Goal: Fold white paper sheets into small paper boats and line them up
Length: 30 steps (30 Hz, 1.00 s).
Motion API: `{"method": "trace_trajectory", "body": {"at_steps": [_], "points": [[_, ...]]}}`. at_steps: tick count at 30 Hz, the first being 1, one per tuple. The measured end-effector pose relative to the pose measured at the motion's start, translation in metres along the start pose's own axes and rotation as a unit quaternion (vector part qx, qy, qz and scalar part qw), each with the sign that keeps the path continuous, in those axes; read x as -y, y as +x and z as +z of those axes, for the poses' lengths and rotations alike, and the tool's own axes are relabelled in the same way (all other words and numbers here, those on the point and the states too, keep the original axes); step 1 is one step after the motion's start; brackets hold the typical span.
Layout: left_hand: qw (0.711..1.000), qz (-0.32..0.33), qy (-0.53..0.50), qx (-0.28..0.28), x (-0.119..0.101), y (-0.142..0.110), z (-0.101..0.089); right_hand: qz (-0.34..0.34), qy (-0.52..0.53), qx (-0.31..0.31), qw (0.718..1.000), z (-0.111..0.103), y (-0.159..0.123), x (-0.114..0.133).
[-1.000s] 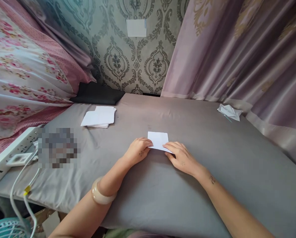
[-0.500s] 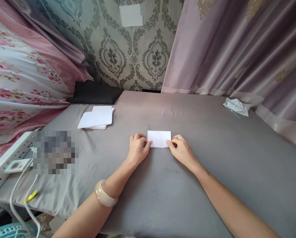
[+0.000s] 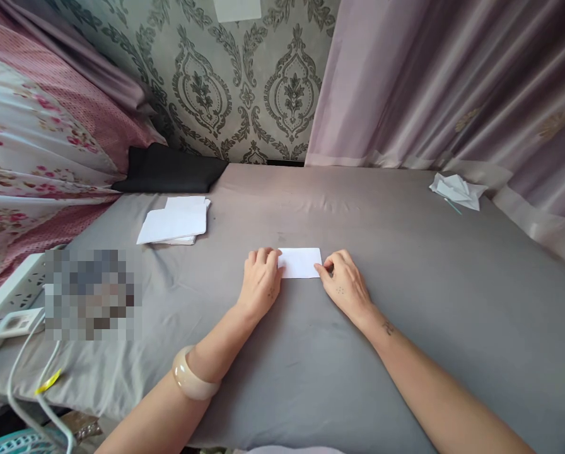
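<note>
The left hand [image 3: 260, 284], at 8 o'clock from the white paper [image 3: 299, 263], grasps its left short side, thumb near the close corner and fingertips bent over towards the far one. The right hand [image 3: 346, 287], at 4 o'clock, pinches the right short side with its thumb on the near corner; the fingers behind are curled and partly hidden. How hard either hand presses cannot be told, nor whether the paper is doubled over. The paper lies between the hands on the grey sheet [image 3: 381, 246], its long sides running roughly from 9 to 3.

The step in hand looks, as I judge it, like steadying and squaring the paper. To do it well, hold both ends level, match thumb pressure on the two sides and let the near edge sit straight across 6 o'clock; a harder pull at one end would probably skew it or crease it aslant. The sheet looks soft and is rumpled in places, so a smooth patch and light, even pressure should serve better than pushing down. The paper stack [image 3: 173, 221] towards 10 and the crumpled paper [image 3: 457, 189] at 2 lie well apart from the fingers
</note>
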<state>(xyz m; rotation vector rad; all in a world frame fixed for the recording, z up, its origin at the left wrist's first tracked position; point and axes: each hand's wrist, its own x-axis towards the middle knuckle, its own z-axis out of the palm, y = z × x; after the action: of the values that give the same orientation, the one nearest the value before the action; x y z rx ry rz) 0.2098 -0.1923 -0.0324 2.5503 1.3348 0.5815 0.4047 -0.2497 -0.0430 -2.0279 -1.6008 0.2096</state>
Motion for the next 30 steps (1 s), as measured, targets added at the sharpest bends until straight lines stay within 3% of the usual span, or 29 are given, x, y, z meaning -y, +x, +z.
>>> {"method": "trace_trajectory", "body": {"at_steps": [3, 5, 9, 16, 19, 22, 25, 30], "points": [[0.989, 0.138, 0.02, 0.049, -0.005, -0.003, -0.003, -0.042, 0.041, 0.014, 0.998, -0.002, -0.001, -0.003], [0.98, 0.183, 0.018, 0.075, -0.007, -0.004, -0.003, -0.089, 0.056, 0.024, 0.994, -0.005, -0.003, -0.005], [0.978, 0.191, 0.032, 0.074, -0.007, -0.003, -0.001, -0.167, 0.037, 0.038, 0.985, -0.013, -0.008, -0.005], [0.969, 0.216, 0.097, 0.064, -0.006, -0.001, 0.003, -0.208, 0.015, 0.053, 0.977, -0.019, -0.01, -0.008], [0.988, 0.152, 0.037, 0.019, -0.005, -0.001, 0.002, -0.209, 0.014, 0.05, 0.977, -0.018, -0.01, -0.007], [0.998, -0.013, -0.03, -0.059, 0.004, 0.002, -0.002, -0.165, 0.027, 0.034, 0.985, -0.017, -0.012, -0.005], [0.987, -0.126, -0.093, -0.03, 0.013, 0.004, -0.007, -0.099, 0.052, 0.009, 0.994, -0.015, -0.011, -0.005], [0.976, -0.163, -0.145, 0.017, 0.012, 0.005, -0.011, -0.063, 0.084, -0.011, 0.994, -0.012, -0.005, -0.009]]}}
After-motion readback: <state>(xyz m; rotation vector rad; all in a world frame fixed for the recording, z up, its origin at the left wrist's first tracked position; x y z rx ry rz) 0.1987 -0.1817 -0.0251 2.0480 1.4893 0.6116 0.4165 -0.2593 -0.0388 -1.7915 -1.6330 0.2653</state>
